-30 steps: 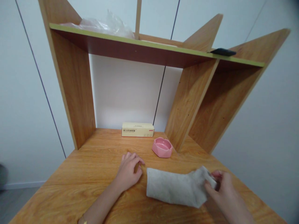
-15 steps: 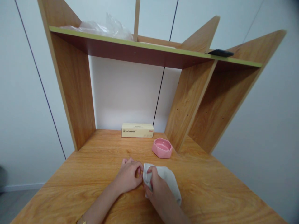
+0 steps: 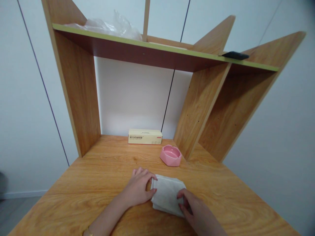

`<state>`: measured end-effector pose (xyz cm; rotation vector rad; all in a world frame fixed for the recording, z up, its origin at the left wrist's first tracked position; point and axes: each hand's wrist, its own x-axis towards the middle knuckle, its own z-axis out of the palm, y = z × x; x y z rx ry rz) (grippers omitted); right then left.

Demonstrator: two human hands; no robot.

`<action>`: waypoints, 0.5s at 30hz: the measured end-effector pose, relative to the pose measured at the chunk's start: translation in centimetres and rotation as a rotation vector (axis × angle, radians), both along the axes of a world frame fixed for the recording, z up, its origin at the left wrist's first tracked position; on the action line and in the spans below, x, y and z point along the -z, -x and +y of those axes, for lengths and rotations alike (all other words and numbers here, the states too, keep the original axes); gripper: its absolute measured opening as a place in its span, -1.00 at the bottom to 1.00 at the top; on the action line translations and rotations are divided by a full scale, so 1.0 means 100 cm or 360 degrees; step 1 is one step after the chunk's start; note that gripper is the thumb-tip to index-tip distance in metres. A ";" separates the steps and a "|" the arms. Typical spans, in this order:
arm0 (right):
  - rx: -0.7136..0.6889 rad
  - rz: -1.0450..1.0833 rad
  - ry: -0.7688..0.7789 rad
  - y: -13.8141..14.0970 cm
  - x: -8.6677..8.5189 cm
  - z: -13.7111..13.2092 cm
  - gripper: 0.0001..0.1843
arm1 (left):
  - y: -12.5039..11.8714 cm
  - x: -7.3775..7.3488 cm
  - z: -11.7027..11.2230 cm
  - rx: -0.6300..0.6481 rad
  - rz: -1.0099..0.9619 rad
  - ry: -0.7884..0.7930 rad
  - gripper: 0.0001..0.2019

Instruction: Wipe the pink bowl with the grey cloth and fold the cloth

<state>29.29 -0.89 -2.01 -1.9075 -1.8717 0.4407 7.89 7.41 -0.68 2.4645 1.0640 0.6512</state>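
Two bare hands work at one grey cloth [image 3: 166, 195], which lies folded in layers on the near part of the desk, a little right of the middle. The left hand [image 3: 139, 188] rests palm down at the cloth's left edge, its thumb and forefinger parted by a moderate gap, both tips touching the fabric. The right hand [image 3: 197, 208] is at the cloth's right edge, thumb and fingers curled with a narrow gap between them; whether they pinch a layer, I cannot tell. One thin gold-coloured bracelet [image 3: 89, 231] circles the left wrist.

Beneath everything spreads one wood-grain desk [image 3: 98, 180]. Beyond the cloth, on the far side and slightly right, sits one pink faceted bowl [image 3: 170, 156], well apart from both hands. Farther still, to the left of the bowl, one cream box [image 3: 145, 137] printed with dark characters and a small red mark lies near the white wall [image 3: 133, 98].

Over the desk runs one shelf [image 3: 147, 45] with a yellow-green front edge, with three wooden uprights below it: one left, two right. On it are one heap of clear plastic [image 3: 110, 28] at the left and one flat dark object [image 3: 235, 55] at the right.
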 end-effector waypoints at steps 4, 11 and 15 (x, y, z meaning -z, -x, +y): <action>0.0210 0.0086 -0.0071 -0.011 0.006 0.000 -0.79 | 0.002 0.000 0.002 -0.0005 -0.0010 0.0008 -0.76; 0.0302 0.0020 -0.0066 -0.033 0.002 0.026 -0.87 | 0.006 -0.002 0.006 -0.0144 -0.0084 -0.0055 -0.80; 0.0466 -0.0433 0.0009 -0.054 -0.019 0.046 -0.98 | 0.008 0.002 0.011 -0.0276 -0.0074 -0.0090 -0.80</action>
